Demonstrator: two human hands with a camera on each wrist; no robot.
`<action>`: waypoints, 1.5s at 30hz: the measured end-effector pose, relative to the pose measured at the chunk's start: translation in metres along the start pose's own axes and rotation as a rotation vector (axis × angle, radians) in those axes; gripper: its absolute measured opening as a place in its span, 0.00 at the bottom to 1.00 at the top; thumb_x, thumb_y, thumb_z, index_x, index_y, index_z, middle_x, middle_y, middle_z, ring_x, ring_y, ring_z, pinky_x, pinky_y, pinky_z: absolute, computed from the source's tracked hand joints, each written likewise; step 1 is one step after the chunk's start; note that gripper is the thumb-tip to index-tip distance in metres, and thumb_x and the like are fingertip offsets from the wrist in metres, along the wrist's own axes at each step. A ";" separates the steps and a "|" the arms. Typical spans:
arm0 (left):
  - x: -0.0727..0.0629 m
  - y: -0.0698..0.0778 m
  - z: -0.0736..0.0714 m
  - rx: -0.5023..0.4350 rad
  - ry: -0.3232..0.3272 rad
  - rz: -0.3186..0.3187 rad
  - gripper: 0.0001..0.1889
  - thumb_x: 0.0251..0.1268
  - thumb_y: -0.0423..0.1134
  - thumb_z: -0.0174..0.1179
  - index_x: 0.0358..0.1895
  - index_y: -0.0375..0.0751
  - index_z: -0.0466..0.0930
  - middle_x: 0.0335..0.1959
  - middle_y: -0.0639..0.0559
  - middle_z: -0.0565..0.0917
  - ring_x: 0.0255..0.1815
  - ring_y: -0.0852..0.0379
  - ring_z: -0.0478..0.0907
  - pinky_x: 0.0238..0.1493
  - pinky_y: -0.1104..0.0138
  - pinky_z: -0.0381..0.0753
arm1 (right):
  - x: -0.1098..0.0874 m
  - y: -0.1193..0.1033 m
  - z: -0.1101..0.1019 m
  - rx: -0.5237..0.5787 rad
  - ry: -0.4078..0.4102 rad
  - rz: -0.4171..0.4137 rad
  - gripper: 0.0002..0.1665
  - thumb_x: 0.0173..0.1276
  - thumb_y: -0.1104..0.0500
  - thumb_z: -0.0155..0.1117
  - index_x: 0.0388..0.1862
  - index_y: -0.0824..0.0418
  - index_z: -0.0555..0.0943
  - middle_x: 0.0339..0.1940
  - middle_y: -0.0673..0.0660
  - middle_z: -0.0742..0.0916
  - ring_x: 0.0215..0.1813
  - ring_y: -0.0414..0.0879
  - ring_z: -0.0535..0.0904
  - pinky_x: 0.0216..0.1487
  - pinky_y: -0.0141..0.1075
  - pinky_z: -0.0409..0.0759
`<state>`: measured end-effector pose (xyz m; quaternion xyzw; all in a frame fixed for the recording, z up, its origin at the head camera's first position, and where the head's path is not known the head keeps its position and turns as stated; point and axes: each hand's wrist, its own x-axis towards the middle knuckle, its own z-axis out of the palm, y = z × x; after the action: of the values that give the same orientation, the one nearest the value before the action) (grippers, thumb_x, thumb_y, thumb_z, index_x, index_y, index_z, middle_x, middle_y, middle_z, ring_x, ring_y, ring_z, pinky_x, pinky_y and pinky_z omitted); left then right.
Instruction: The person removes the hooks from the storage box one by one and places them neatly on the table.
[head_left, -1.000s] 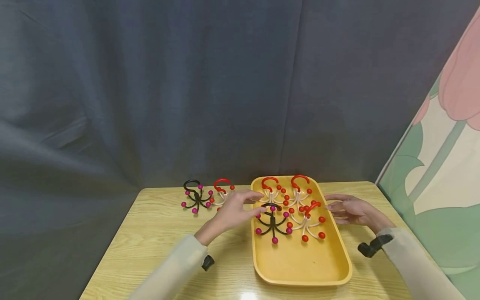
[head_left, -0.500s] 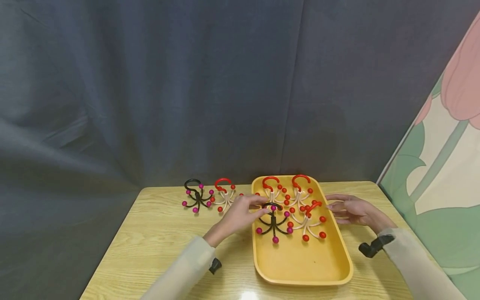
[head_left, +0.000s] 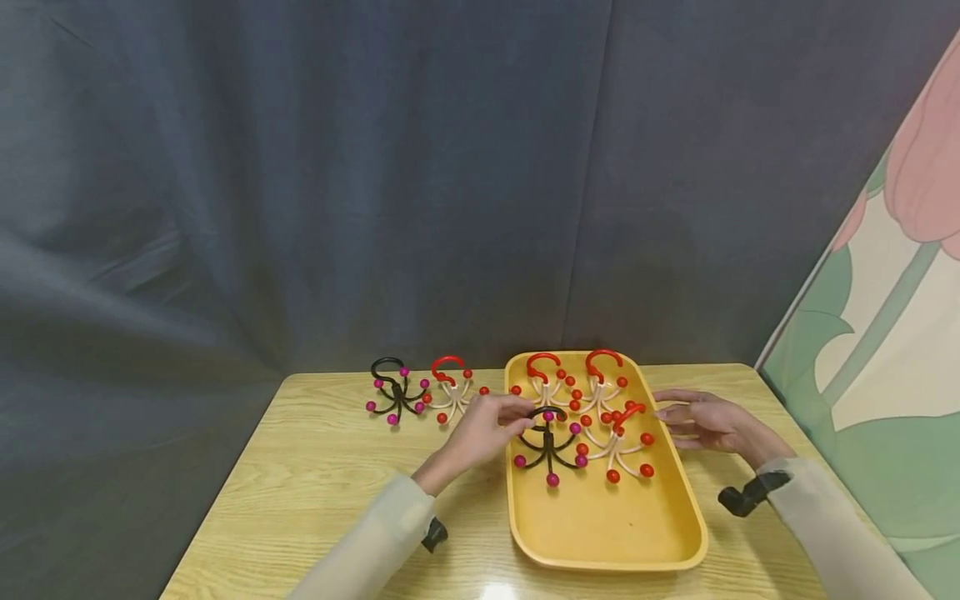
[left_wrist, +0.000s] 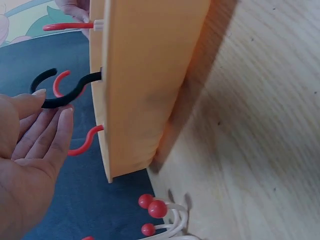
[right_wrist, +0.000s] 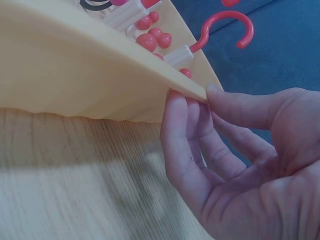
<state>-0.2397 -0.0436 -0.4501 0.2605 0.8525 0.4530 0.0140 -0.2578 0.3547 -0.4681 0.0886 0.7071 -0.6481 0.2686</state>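
In the head view a yellow tray (head_left: 609, 533) bears a black multi-arm hanger hook (head_left: 548, 442) with magenta ball tips and three red-and-white ones. My left hand (head_left: 480, 433) reaches over the tray's left rim and pinches the black hook's curved top. The left wrist view shows that black curve (left_wrist: 62, 102) between the thumb and fingers of the left hand (left_wrist: 37, 145). At the opposite side my right hand (head_left: 712, 425) holds the tray's rim. Seen from the right wrist, the right hand (right_wrist: 250, 145) has its thumb above the yellow rim (right_wrist: 192, 92) and fingertips beneath.
Left of the tray, another black hook (head_left: 396, 396) and a red-and-white hook (head_left: 453, 392) stand on the wooden table (head_left: 300, 475). A dark curtain (head_left: 450, 183) hangs behind the table, and a flower-patterned panel (head_left: 885, 383) runs along the right.
My left hand has moved right and closed its thumb and fingers on the black hook's curved top. My right hand has stayed at the tray's rim.
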 end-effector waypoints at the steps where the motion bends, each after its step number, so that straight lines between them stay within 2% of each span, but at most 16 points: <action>1: 0.000 -0.001 0.001 0.000 0.004 -0.003 0.12 0.73 0.36 0.68 0.55 0.38 0.89 0.49 0.45 0.93 0.48 0.53 0.92 0.48 0.72 0.88 | 0.000 0.000 0.000 -0.001 -0.005 -0.001 0.35 0.77 0.61 0.66 0.78 0.64 0.66 0.46 0.49 0.91 0.46 0.45 0.89 0.51 0.43 0.91; 9: -0.002 -0.006 0.008 -0.025 0.049 0.012 0.10 0.72 0.36 0.68 0.52 0.38 0.91 0.45 0.45 0.94 0.43 0.54 0.92 0.44 0.75 0.87 | -0.001 0.003 0.000 -0.001 -0.017 -0.003 0.32 0.78 0.61 0.65 0.77 0.63 0.68 0.46 0.48 0.91 0.47 0.45 0.89 0.51 0.43 0.91; 14: 0.000 -0.007 0.011 -0.017 0.071 0.016 0.11 0.72 0.36 0.69 0.52 0.38 0.91 0.45 0.46 0.94 0.43 0.54 0.92 0.43 0.76 0.87 | -0.001 0.001 0.000 -0.015 -0.011 -0.010 0.34 0.78 0.60 0.65 0.78 0.65 0.66 0.47 0.49 0.91 0.46 0.45 0.89 0.50 0.43 0.91; 22: 0.001 -0.007 0.015 -0.028 0.091 -0.001 0.10 0.72 0.37 0.68 0.50 0.39 0.92 0.45 0.46 0.94 0.42 0.55 0.92 0.37 0.76 0.85 | 0.001 0.002 -0.001 -0.018 -0.015 -0.009 0.35 0.78 0.60 0.65 0.79 0.65 0.65 0.45 0.48 0.91 0.45 0.44 0.88 0.49 0.42 0.91; 33: -0.001 0.000 0.017 -0.018 0.121 0.006 0.11 0.74 0.39 0.67 0.52 0.40 0.92 0.49 0.44 0.93 0.44 0.53 0.93 0.42 0.76 0.87 | 0.002 0.002 -0.003 -0.004 -0.018 -0.010 0.28 0.78 0.61 0.65 0.74 0.60 0.72 0.44 0.48 0.91 0.44 0.44 0.88 0.48 0.41 0.92; 45: -0.002 0.012 0.010 -0.077 0.169 0.037 0.13 0.74 0.41 0.67 0.53 0.39 0.91 0.46 0.44 0.94 0.42 0.55 0.93 0.41 0.74 0.88 | 0.000 0.001 -0.002 -0.015 -0.022 -0.014 0.30 0.79 0.61 0.63 0.77 0.62 0.69 0.45 0.49 0.91 0.45 0.45 0.89 0.50 0.43 0.91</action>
<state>-0.2304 -0.0320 -0.4470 0.2365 0.8275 0.5062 -0.0564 -0.2579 0.3572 -0.4694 0.0745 0.7095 -0.6455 0.2728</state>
